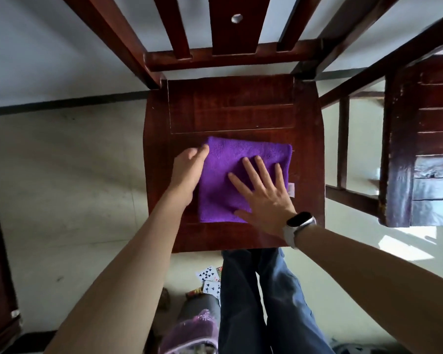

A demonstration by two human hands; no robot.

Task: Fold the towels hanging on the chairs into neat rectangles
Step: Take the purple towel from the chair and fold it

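Folded purple towel (243,159) under flat right hand (264,192), left hand (188,172) seemingly at its edge

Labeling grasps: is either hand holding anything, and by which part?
Nothing gripped. Right hand presses flat on the purple towel; left hand touches its left edge.
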